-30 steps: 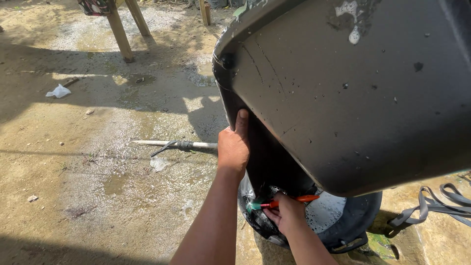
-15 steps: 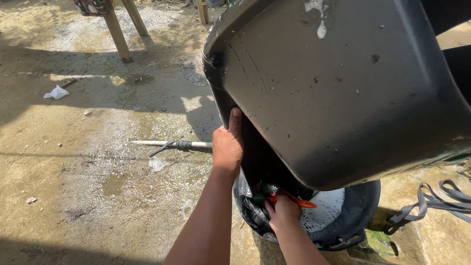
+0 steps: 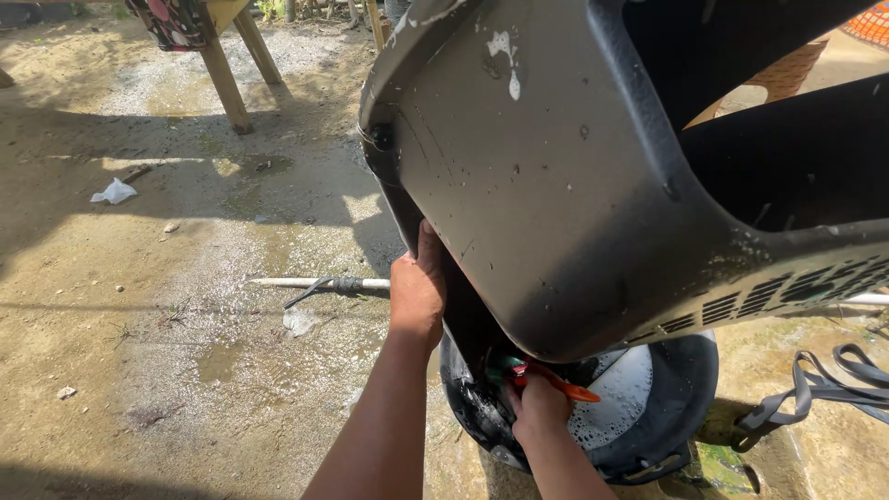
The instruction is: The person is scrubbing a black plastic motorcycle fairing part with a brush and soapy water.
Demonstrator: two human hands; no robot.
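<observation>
While the left hand [image 3: 418, 294] grips and steadies the big tilted dark plastic shell [image 3: 556, 185], the right hand [image 3: 539, 407], below it, clasps an orange-handled brush [image 3: 546, 378] against its underside.

The tilted plastic panel [image 3: 556, 185] is dull black, flecked with white foam. The brush [image 3: 546, 378] has an orange handle and green bristles. Below, the basin [image 3: 667, 407] is black — white suds inside. The pipe [image 3: 315, 282] is white, the straps [image 3: 815, 389] grey, and the ground [image 3: 139, 324] is sandy brown — wet in patches.

brush [image 3: 542, 372] head perhaps behind black panel [image 3: 556, 185], panel cropped top, right
</observation>
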